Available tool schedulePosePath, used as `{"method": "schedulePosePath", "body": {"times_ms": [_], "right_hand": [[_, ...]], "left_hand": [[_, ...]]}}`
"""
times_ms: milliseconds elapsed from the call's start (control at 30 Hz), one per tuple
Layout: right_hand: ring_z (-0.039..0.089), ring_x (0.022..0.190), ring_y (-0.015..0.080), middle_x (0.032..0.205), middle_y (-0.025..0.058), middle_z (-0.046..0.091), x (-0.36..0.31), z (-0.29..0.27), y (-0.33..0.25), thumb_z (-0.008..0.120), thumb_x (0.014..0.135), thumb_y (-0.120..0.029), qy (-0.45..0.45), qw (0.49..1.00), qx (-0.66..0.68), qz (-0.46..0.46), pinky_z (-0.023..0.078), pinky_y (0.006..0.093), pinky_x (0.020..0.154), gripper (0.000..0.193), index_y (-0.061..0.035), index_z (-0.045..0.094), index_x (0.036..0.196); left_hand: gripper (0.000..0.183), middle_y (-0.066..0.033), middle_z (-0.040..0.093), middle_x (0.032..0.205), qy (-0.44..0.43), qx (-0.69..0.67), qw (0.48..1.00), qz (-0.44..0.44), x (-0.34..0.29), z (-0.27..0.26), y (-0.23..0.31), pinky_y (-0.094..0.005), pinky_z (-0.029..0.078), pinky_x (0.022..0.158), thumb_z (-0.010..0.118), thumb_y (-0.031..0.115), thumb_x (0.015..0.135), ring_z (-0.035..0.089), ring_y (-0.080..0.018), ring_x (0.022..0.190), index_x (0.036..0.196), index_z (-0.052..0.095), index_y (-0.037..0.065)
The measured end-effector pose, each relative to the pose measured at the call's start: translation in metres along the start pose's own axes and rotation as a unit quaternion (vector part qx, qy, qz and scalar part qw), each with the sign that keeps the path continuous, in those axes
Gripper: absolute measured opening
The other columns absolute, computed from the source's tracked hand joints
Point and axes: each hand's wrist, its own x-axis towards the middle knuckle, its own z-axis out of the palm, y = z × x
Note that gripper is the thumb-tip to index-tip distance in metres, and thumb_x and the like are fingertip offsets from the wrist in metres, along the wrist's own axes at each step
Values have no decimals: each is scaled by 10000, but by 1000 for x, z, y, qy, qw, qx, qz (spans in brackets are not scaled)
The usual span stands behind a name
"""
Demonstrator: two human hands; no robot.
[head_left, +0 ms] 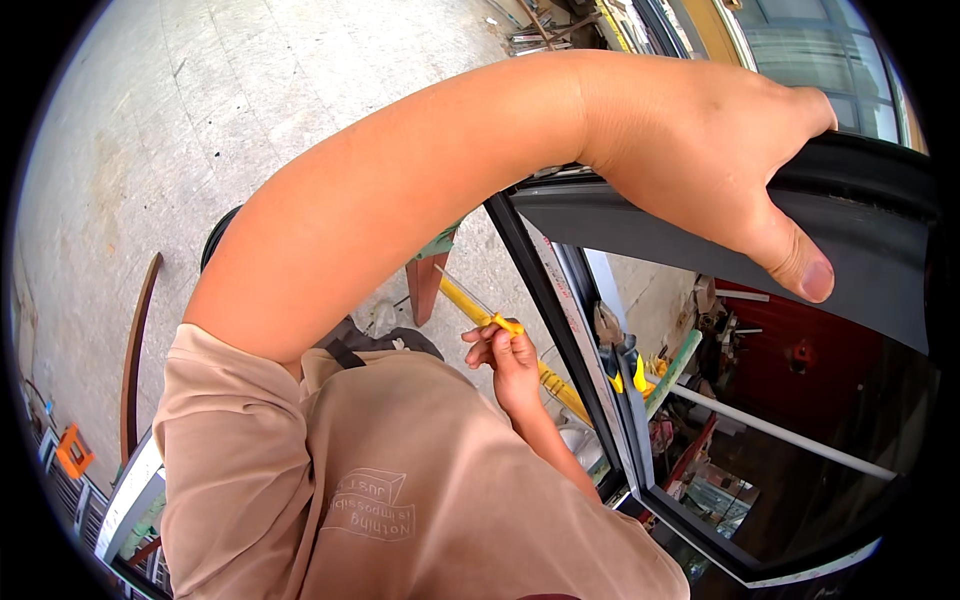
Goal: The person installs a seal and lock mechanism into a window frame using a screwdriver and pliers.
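Left of the dark frame (880,265), the right hand (513,370) curls round a yellow-handled screwdriver (502,323), shaft slanting away from the frame, while the nearer left hand (725,165) (thumb spread, hidden fingers' grip unclear) spans its upper rail.

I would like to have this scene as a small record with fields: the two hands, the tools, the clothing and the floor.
Left hand: spread over a broad dark grey profile, thumb extended, most other fingertips hidden
Right hand: holding a yellow-handled, thin-shafted metal screwdriver
Tool not held: metal pliers with black-and-yellow handles, exact support unclear
Clothing: light brown short-sleeved shirt
Floor: light grey, marked, hard-looking floor
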Motion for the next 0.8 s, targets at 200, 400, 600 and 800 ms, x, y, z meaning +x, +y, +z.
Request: {"method": "schedulePosePath", "body": {"times_ms": [200,400,600,800], "right_hand": [[711,860,225,1066,156,745,-46,-9,-58,544,1140,-310,-108,983,-141,-48,582,356,812,326,3,627,1100],[672,782,216,878,142,694,-91,-14,-143,565,1098,-496,-52,957,-138,-248,521,344,642,468,-53,576,946],[495,662,157,782,65,580,-91,-33,-171,511,1136,-432,48,948,-4,-314,430,276,571,395,-49,599,1100],[468,716,128,849,56,635,-94,-51,-178,440,1176,-314,88,943,34,-318,416,260,660,477,-1,404,1534]], "left_hand": [[1009,-298,728,1076,-23,24,999,-33,5,6,-8,-434,592,907,736,721,874,737,-404,1056,1318,526,-161],[1069,-319,705,1214,2,42,998,-42,20,13,-19,-441,567,1000,693,755,891,701,-414,1189,1384,486,-171],[1114,-322,692,1261,-27,44,996,-71,24,11,-20,-449,556,1027,671,802,872,687,-419,1224,1394,489,-165],[1137,-327,694,1254,-14,31,998,-57,24,15,-28,-455,563,1013,670,817,858,686,-421,1223,1392,489,-170]]}}
